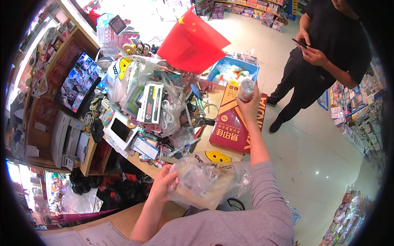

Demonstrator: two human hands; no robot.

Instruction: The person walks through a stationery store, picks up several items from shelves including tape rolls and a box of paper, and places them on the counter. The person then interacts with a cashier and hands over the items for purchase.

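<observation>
My left hand pinches the edge of a thin translucent plastic bag, which spreads out in front of my body above the wooden counter. My right hand is stretched forward and grips a small clear bottle or jar, with its ridged end towards me; its contents are hard to make out. Beneath that hand lies a dark red and gold box of A4 copy paper. A plastic bag with a yellow smiley print lies on the counter between the paper box and the translucent bag.
A blue bin with white bottles stands beyond the paper box, near a red flag. Bagged goods, a white-and-black box, a phone and pens crowd the counter. A monitor and printer are at left. A person stands holding a phone.
</observation>
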